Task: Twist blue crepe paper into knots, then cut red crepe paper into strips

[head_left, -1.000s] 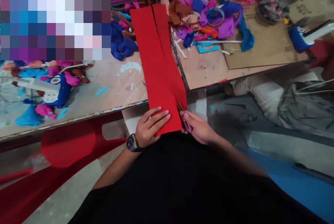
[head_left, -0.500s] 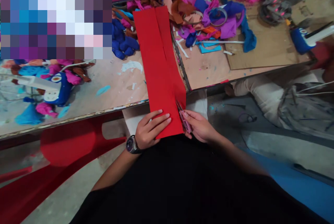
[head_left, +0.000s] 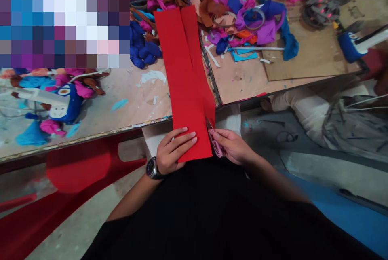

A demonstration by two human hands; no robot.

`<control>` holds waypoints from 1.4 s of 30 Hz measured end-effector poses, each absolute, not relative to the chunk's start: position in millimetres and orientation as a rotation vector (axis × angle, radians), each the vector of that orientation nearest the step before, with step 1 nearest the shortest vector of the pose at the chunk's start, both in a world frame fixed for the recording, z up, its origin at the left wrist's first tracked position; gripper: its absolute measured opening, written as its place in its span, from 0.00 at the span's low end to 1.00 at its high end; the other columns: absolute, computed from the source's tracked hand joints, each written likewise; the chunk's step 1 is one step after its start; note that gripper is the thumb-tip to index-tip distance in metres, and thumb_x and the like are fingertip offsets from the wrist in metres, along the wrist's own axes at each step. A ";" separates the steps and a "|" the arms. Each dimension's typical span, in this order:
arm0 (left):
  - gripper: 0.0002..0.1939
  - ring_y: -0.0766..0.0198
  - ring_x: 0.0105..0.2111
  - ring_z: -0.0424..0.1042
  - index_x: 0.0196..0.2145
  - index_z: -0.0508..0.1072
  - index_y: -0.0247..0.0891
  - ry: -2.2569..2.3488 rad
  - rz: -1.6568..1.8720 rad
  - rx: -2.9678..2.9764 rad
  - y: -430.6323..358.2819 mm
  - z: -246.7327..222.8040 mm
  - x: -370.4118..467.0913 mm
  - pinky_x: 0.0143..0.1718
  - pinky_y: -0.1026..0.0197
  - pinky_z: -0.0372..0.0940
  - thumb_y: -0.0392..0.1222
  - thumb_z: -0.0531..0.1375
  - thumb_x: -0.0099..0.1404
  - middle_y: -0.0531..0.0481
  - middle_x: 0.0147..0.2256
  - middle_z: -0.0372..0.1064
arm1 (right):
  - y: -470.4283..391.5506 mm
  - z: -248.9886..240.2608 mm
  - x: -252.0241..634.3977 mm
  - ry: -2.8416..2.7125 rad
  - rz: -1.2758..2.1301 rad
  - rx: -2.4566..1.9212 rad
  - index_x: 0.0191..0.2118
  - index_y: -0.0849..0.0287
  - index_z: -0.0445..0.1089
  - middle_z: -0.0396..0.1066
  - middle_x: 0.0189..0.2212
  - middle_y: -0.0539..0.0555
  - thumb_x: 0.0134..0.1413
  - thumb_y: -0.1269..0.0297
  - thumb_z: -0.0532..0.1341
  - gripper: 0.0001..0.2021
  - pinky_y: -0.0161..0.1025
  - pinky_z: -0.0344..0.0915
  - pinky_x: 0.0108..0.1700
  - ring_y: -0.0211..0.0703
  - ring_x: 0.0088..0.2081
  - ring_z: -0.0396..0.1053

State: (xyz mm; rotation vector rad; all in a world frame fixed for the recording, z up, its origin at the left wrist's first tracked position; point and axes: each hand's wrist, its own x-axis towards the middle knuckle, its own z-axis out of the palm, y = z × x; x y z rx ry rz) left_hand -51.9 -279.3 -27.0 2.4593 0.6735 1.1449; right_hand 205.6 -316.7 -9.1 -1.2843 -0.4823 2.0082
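Note:
A long red sheet [head_left: 188,90], paper or thin fabric, stretches from the table over its near edge to my lap. My left hand [head_left: 172,149] grips its near left part, fingers laid together on top and thumb hidden beneath. My right hand [head_left: 233,144] holds pink-handled scissors [head_left: 216,146] at the sheet's near right side. Their blades point away from me and lie at a cut running up from the near end. A second slit shows at the far end of the sheet.
Crumpled coloured strips and tape rolls [head_left: 254,18] lie on the table [head_left: 194,110] beyond the sheet. Blue glue guns [head_left: 65,104] rest at either side. Cardboard [head_left: 297,64] lies at right, near another person's leg [head_left: 303,110]. A red chair [head_left: 79,167] stands at left.
The scissor handles have tipped slightly toward me and the blades look closer together. My left hand has shifted slightly left with the sheet's near end.

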 end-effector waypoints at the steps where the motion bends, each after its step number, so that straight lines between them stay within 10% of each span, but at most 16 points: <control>1: 0.26 0.46 0.65 0.71 0.69 0.71 0.37 0.669 1.144 2.460 -279.1 -26.4 -51.6 0.62 0.44 0.74 0.49 0.56 0.79 0.38 0.58 0.78 | -315.6 -7.3 205.6 -0.472 2.008 -1.291 0.46 0.57 0.77 0.67 0.21 0.43 0.46 0.36 0.77 0.31 0.30 0.58 0.21 0.31 0.20 0.62; 42: 0.28 0.46 0.69 0.69 0.71 0.69 0.43 0.642 1.200 2.288 -268.5 -39.4 -44.9 0.65 0.40 0.72 0.53 0.56 0.79 0.37 0.61 0.76 | -297.2 -9.0 197.7 -0.843 1.918 -1.220 0.34 0.57 0.71 0.68 0.18 0.43 0.62 0.38 0.67 0.24 0.29 0.47 0.17 0.28 0.16 0.55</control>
